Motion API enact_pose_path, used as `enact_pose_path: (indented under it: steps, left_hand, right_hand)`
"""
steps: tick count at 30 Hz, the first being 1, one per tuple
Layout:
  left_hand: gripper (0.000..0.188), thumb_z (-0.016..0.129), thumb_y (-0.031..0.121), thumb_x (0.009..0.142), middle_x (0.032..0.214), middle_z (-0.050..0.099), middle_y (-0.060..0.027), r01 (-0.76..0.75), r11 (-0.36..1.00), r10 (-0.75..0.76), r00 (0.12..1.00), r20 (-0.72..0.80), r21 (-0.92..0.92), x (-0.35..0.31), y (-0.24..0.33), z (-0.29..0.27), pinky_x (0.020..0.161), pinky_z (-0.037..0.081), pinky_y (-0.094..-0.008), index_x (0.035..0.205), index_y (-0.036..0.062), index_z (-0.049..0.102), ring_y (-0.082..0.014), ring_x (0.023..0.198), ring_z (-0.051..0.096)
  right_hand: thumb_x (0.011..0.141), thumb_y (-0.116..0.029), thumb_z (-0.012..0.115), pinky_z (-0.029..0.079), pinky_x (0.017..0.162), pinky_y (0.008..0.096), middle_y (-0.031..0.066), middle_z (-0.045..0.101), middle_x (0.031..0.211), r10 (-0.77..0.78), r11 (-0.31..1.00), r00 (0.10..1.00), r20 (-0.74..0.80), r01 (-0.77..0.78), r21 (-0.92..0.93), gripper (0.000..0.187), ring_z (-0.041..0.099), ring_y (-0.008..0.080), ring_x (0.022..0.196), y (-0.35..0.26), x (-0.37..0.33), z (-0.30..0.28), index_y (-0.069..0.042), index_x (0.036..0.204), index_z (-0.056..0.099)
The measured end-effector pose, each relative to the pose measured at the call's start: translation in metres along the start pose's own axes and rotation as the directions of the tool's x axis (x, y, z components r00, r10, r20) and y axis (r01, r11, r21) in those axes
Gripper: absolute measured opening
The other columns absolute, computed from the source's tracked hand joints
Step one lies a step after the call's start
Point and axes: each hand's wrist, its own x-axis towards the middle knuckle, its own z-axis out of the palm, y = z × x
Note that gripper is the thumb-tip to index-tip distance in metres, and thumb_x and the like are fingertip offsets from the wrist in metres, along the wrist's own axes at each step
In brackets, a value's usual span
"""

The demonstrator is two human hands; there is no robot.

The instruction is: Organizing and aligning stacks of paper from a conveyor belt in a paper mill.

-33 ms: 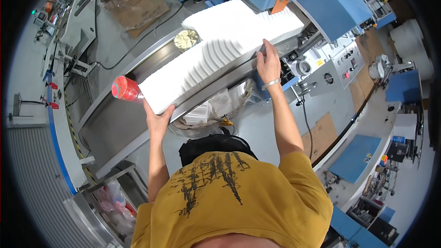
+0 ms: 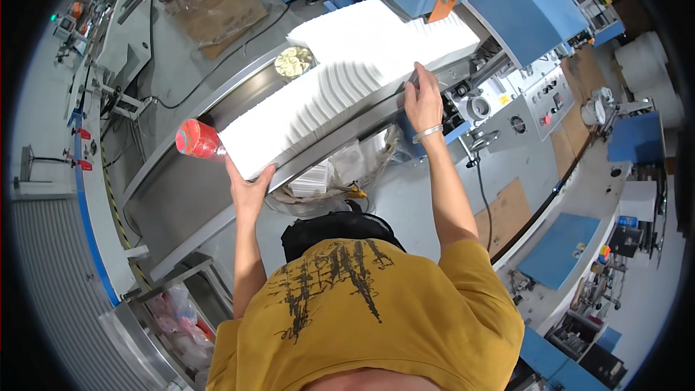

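A long row of white paper stacks [image 2: 297, 116] packed on edge lies in a metal trough [image 2: 174, 195], running from lower left to upper right. My left hand [image 2: 249, 187] grips the near left end of the row, its thumb on the near side and its fingers round the end, partly hidden. Against that end leans a red cylindrical object [image 2: 197, 139] with a clear part, like a bottle. Farther right, my right hand [image 2: 424, 100] rests its outstretched fingers along the near side of the row. A round container with cream-coloured pieces [image 2: 293, 62] stands behind the row.
Blue machine housings [image 2: 525, 7] with an orange bracket [image 2: 445, 1] rise at the far right end. A control panel [image 2: 548, 101] is to the right. Below the trough hangs a plastic bag [image 2: 347, 163] with white paper. A cart [image 2: 163, 318] stands at lower left.
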Motion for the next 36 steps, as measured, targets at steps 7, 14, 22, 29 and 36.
enact_pose_path:
  steps: [7,14,22,29,36]
  left_hand:
    - [0.092,0.079,0.020,0.072,0.128,0.052,-0.0212,0.054,0.997,-0.053,0.998,-0.019,0.047,-0.003,0.009,0.001,0.097,0.042,-0.0374,0.145,0.0051,0.025,-0.0306,0.116,0.053]
    - [0.090,0.078,0.020,0.073,0.128,0.052,-0.0218,0.100,0.993,-0.098,0.995,-0.026,0.060,-0.005,0.016,0.002,0.097,0.042,-0.0381,0.145,0.0055,0.025,-0.0318,0.116,0.053]
    - [0.087,0.076,0.017,0.074,0.130,0.050,-0.0217,0.088,0.996,-0.088,0.996,-0.019,-0.025,-0.010,0.019,0.004,0.100,0.039,-0.0372,0.144,0.0031,0.026,-0.0302,0.120,0.050]
    - [0.080,0.062,0.038,0.090,0.145,0.036,-0.0156,0.404,0.649,-0.302,0.914,0.270,-0.644,0.013,-0.004,-0.008,0.109,0.025,-0.0326,0.145,-0.0056,0.023,-0.0240,0.133,0.035]
    - [0.086,0.074,0.037,0.080,0.138,0.045,-0.0162,0.380,0.819,-0.253,0.912,0.323,-0.430,0.049,-0.018,-0.014,0.108,0.029,-0.0342,0.141,-0.0026,0.029,-0.0233,0.129,0.040]
  right_hand:
    - [0.086,-0.010,0.056,0.048,0.087,0.0429,0.0182,0.057,0.120,-0.146,0.940,0.989,-0.008,0.136,-0.314,0.043,0.057,0.0356,0.101,-0.005,-0.005,0.003,-0.007,0.129,0.051]
    - [0.084,-0.009,0.056,0.048,0.085,0.0436,0.0172,0.060,0.109,-0.096,0.972,0.995,-0.001,0.094,-0.216,0.040,0.057,0.0361,0.098,-0.015,-0.004,0.005,-0.005,0.124,0.053]
    - [0.083,-0.012,0.055,0.048,0.081,0.0449,0.0223,0.060,0.105,0.003,0.989,1.000,-0.014,-0.005,-0.150,0.032,0.059,0.0396,0.093,-0.022,0.003,0.006,-0.001,0.113,0.058]
    - [0.079,-0.024,0.064,0.051,0.074,0.0367,0.0178,0.062,0.100,0.213,0.967,0.935,0.284,-0.243,0.075,0.051,0.067,0.0286,0.082,0.004,0.025,0.002,0.004,0.120,0.053]
    - [0.081,-0.057,0.065,0.035,0.041,0.0219,0.0111,0.060,0.098,0.386,0.873,0.645,0.660,-0.487,-0.034,0.097,0.068,0.0129,0.070,-0.028,0.063,-0.007,0.009,0.141,0.029]
